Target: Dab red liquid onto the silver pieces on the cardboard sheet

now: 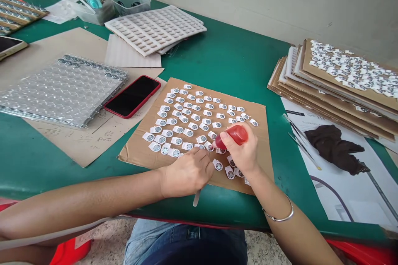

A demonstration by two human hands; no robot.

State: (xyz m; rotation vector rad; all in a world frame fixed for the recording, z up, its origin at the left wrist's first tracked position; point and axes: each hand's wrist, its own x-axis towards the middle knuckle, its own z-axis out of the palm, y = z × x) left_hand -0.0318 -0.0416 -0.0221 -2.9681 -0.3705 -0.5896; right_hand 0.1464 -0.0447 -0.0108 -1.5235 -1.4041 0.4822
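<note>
A brown cardboard sheet (143,132) bears rows of small white tabs (176,141), each with a round metallic piece. My right hand (244,153) is wrapped round a red squeeze bottle (236,134), its tip down at one of the tabs near the middle of the sheet. Close to that tip, my left hand (191,172) rests over the sheet's front part with its fingers curled together. A thin whitish stick (196,198) sticks out below my left hand. The fingertips of my left hand are too small and covered to show all that they hold.
At the left lie a red-cased phone (132,96) and clear blister trays (62,91). White foam trays (155,29) and plastic boxes (130,3) are behind. Stacked cardboard sheets (336,107) stand at the right, with tweezers (303,143) and a dark cloth (334,145) nearer.
</note>
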